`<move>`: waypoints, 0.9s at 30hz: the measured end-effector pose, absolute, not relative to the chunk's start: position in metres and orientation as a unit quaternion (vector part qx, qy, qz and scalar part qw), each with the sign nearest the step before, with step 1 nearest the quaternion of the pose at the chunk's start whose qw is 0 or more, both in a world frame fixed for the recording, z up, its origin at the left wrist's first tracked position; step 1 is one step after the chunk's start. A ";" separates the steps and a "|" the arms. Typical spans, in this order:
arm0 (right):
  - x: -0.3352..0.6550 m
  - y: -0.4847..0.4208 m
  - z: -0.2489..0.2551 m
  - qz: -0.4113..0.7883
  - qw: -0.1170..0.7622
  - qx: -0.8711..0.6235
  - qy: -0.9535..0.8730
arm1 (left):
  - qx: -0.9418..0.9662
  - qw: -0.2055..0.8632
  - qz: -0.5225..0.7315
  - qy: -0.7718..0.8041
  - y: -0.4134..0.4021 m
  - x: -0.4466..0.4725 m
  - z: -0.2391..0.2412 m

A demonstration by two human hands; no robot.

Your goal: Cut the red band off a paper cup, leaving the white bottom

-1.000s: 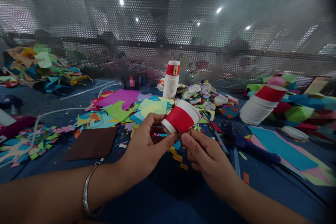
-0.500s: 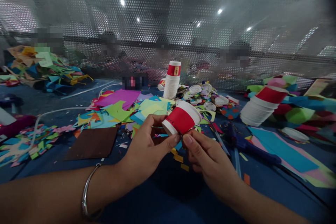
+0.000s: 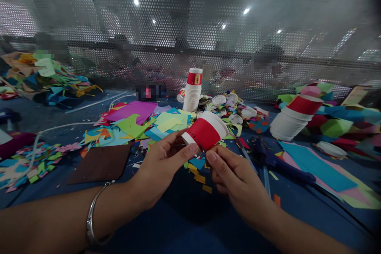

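A white paper cup (image 3: 222, 124) with a red band (image 3: 202, 133) is held tilted over the blue table, its wide rim towards the upper right. My left hand (image 3: 160, 166) is closed around the cup's narrow base, thumb on the near side. At the band's lower edge, my right hand (image 3: 233, 172) pinches with thumb and curled fingers; what lies between those fingertips is mostly hidden. Beyond the hands stands a tall stack of paper cups (image 3: 192, 97). A second, leaning cup stack (image 3: 287, 125) with a red-banded cup on top is to the right.
Coloured paper sheets (image 3: 131, 111) and round white lids (image 3: 218, 100) lie behind the hands. Dark brown sheets (image 3: 99, 162) are at left, near paper scraps (image 3: 44, 158). A dark blue glue gun (image 3: 279, 162) with a cord and blue paper (image 3: 320, 166) lie right. A perforated panel (image 3: 166, 20) stands behind.
The cup has turned slightly in my hands and moved a little up and left. Both hands keep hold, with my left thumb shifted left. The whole view has shifted slightly.
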State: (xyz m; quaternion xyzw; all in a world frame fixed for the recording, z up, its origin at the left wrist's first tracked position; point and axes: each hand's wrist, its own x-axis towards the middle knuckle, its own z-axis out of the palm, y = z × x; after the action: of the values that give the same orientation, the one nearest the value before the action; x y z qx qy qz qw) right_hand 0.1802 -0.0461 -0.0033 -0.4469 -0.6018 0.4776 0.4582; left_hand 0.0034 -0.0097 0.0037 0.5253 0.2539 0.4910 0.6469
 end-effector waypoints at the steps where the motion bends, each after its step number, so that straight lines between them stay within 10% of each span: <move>1: 0.180 -0.046 -0.003 0.475 0.458 -0.447 -0.603 | 0.530 0.641 0.493 0.254 -0.009 0.003 0.003; 27: 0.180 -0.045 -0.003 0.459 0.447 -0.461 -0.614 | 0.568 0.599 0.491 0.277 -0.008 0.000 0.008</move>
State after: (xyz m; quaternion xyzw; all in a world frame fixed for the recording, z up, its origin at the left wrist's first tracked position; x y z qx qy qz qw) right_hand 0.1802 -0.0448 -0.0027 -0.4606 -0.6143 0.4588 0.4473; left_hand 0.0004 -0.0076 0.0076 0.5683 0.2766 0.4915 0.5991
